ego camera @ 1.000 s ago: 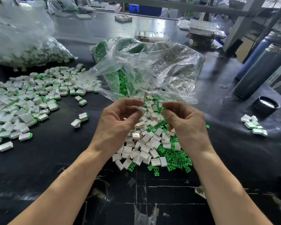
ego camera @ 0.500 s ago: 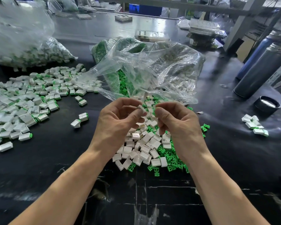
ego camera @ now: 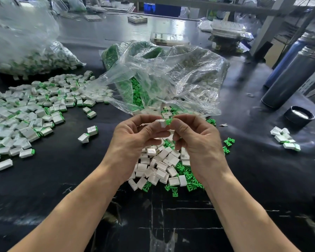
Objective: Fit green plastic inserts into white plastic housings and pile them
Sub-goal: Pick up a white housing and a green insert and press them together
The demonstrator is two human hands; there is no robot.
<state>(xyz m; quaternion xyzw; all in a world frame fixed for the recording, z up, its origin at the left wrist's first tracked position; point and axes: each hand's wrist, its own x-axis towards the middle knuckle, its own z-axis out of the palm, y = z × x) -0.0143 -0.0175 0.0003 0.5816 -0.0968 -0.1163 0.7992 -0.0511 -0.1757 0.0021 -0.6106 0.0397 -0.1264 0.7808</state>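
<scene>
My left hand (ego camera: pixel 135 140) pinches a white plastic housing (ego camera: pixel 161 122) between thumb and fingers above the table. My right hand (ego camera: pixel 196 140) pinches a green insert (ego camera: pixel 168 122) whose end meets the housing's open side. Below both hands lies a heap of loose white housings (ego camera: pixel 162 166) mixed with green inserts (ego camera: pixel 187 177). A large spread of fitted white-and-green pieces (ego camera: pixel 31 113) covers the table at the left.
Crumpled clear bags (ego camera: pixel 164 75) with green inserts and white housings lie behind my hands. A full bag (ego camera: pixel 25 50) sits far left. Two dark cylinders (ego camera: pixel 295 75), a black lid (ego camera: pixel 299 115) and a few fitted pieces (ego camera: pixel 285 138) are at the right on the black table (ego camera: pixel 65 166).
My hands have come together and risen a little. The green insert in my right hand now meets the white housing in my left.
</scene>
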